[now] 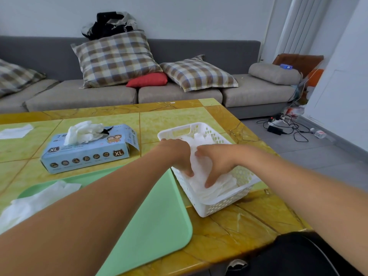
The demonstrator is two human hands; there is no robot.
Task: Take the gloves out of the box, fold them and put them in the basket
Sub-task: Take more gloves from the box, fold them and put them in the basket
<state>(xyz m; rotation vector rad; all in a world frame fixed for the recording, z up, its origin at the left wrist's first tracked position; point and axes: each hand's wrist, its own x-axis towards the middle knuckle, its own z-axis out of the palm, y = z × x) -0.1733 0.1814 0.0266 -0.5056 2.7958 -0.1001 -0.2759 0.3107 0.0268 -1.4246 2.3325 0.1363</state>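
Observation:
A white perforated basket point(217, 208) stands on the table at centre right. Both hands reach into it. My left hand point(179, 154) and my right hand point(217, 162) hold a folded white translucent glove point(201, 166) between thumbs and fingers, low over a stack of folded gloves point(223, 188) lying in the basket. The blue glove box point(87, 152) sits to the left, its end flap open, with crumpled white gloves point(83, 132) sticking out of its top slot. Another loose glove point(37, 200) lies on the green tray.
A mint-green tray point(151, 216) lies on the yellow marble table point(249, 222) beside the basket. A white sheet point(16, 131) lies at the far left. A grey sofa with plaid cushions point(115, 58) stands behind. Cables point(286, 126) lie on the floor at right.

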